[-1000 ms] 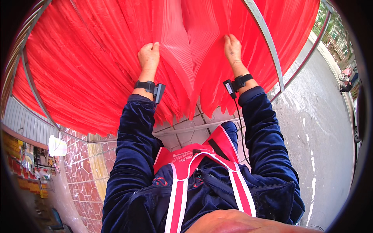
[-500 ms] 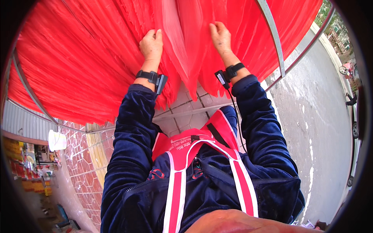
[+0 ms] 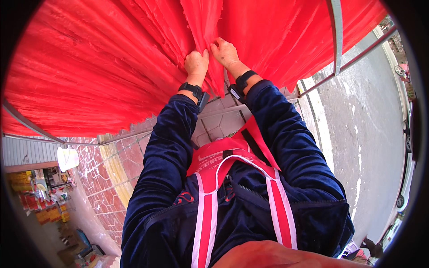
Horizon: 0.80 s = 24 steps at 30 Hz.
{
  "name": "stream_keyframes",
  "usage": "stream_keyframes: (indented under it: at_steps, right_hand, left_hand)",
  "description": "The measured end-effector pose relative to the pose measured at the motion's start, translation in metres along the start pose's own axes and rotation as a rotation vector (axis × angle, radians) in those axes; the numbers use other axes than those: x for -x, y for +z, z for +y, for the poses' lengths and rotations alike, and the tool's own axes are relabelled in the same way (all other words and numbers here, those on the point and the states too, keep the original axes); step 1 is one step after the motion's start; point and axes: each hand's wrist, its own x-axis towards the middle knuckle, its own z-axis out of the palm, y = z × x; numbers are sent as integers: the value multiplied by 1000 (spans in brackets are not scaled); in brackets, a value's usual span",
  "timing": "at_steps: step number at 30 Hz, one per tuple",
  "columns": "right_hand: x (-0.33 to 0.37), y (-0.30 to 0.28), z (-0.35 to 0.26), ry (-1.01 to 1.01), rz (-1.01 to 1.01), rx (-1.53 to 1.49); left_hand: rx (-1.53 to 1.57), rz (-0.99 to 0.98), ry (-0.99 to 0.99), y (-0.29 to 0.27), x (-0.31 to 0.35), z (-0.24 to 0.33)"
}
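Many layers of thin red cloth point(image 3: 111, 67) hang in folds across the upper part of the head view, with ragged lower edges. My left hand point(image 3: 196, 63) is closed on a gathered fold near the middle. Close beside it on the right, my right hand point(image 3: 225, 52) pinches the same bunch of cloth, thumb and fingers pressed together. The cloth between the two hands narrows and drops to a point below them. What lies behind the folds is hidden. Each wrist carries a black strap with a small dark box.
A grey metal frame point(image 3: 336, 40) runs round the cloth, with a low rail point(image 3: 223, 110) in front of my legs. Reddish paving point(image 3: 100, 178) lies at left, with a white bucket point(image 3: 68, 159). At right is a grey road point(image 3: 375, 134) with parked cars point(image 3: 404, 178) along its far side.
My hands have come together from apart, the left moving right and slightly down, the right moving left and down. The cloth between them is now bunched, and the view has shifted slightly.
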Motion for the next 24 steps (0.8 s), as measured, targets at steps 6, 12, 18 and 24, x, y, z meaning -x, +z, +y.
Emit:
stream_keyframes:
  at_steps: [6,12,18,24]
  right_hand:
    - [26,14,14,28,-65,-117]
    - [53,30,29,-100,93,35]
    - [28,37,70,116,-140,167]
    - [35,11,111,476,-19,-532]
  left_hand:
    - [70,56,35,27,-1,-26]
    - [93,1,90,34,7,-33]
    - [188,50,73,37,15,-40]
    - [823,-101,-318,25,-2,-69]
